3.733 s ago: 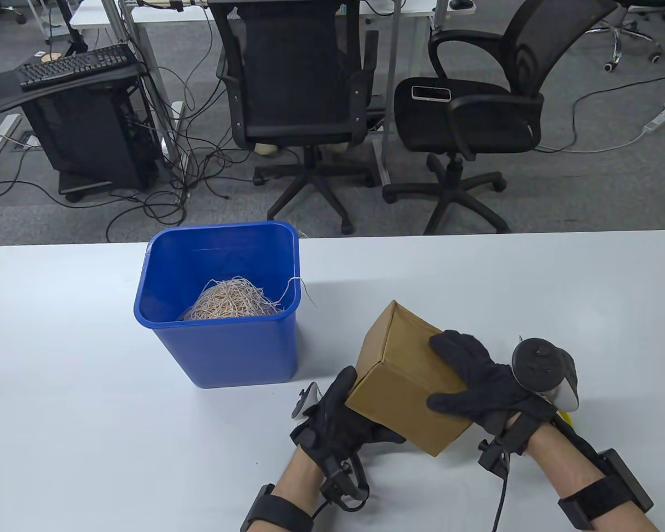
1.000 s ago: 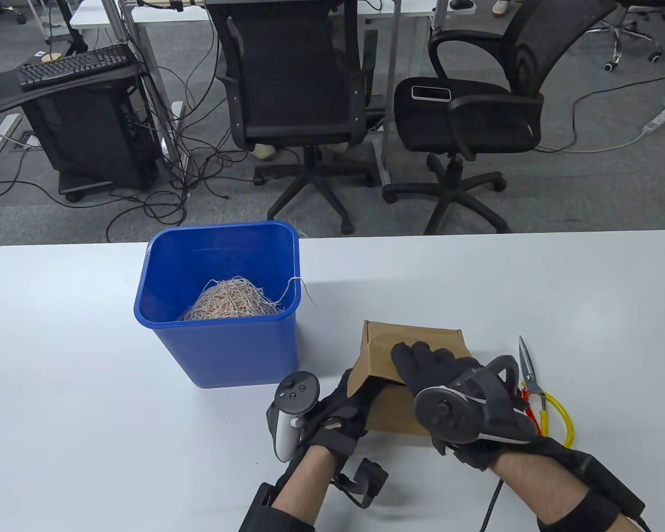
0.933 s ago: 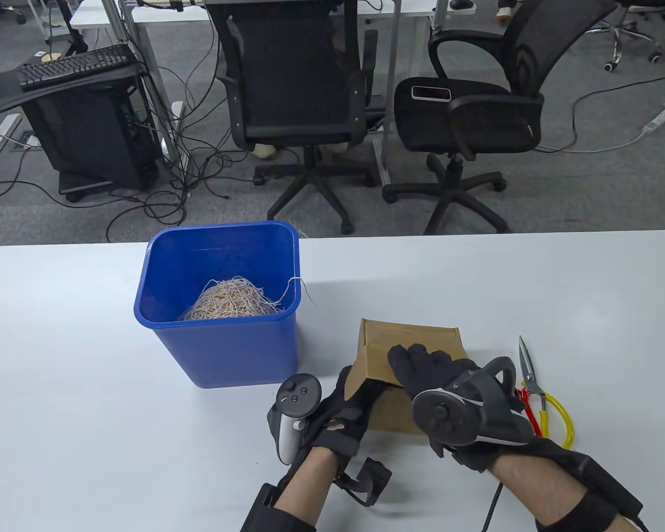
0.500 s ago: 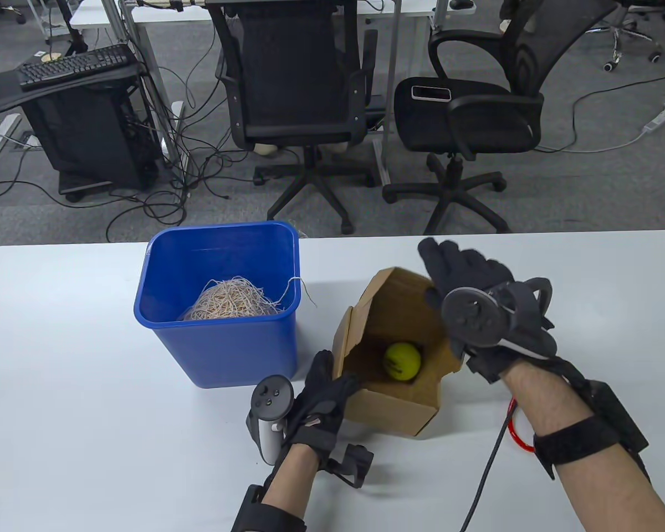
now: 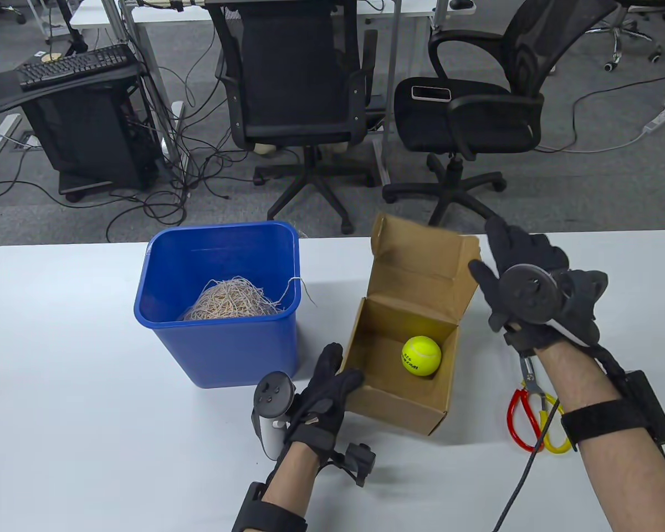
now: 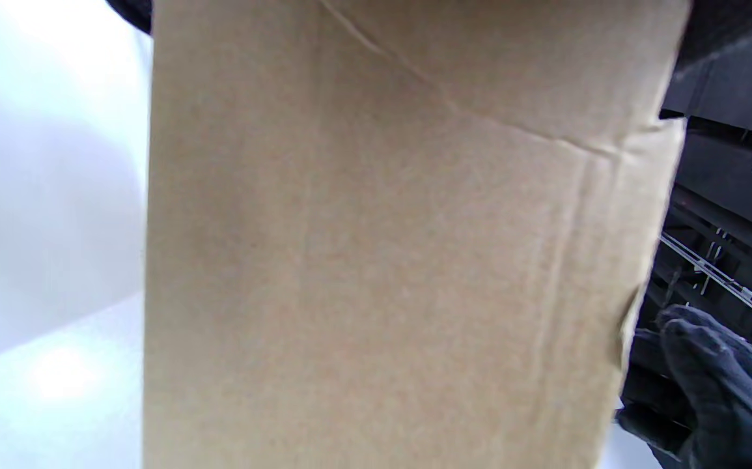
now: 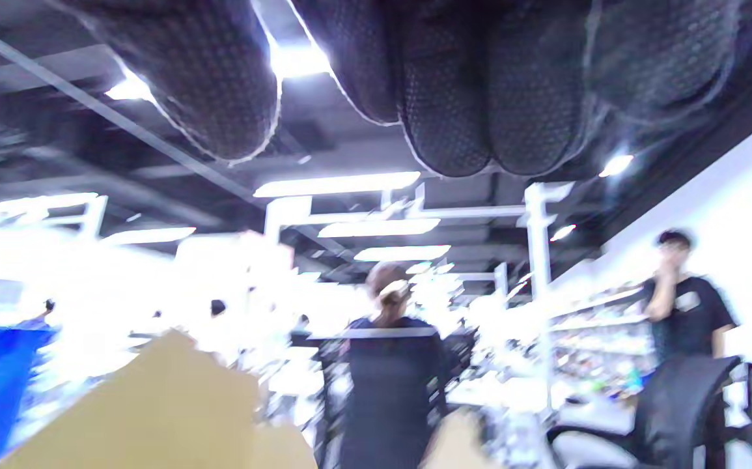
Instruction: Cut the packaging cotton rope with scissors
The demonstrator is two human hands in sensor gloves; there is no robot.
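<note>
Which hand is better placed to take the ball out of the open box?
The right hand, probably. It hangs free beside the raised lid, touching nothing clearly, while the left hand grips the cardboard box at its near left corner and steadies it. The tennis ball lies toward the box's right side.

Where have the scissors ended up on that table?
In the table view, the scissors lie on the table's right side, beside the open cardboard box, partly under the right forearm.
</note>
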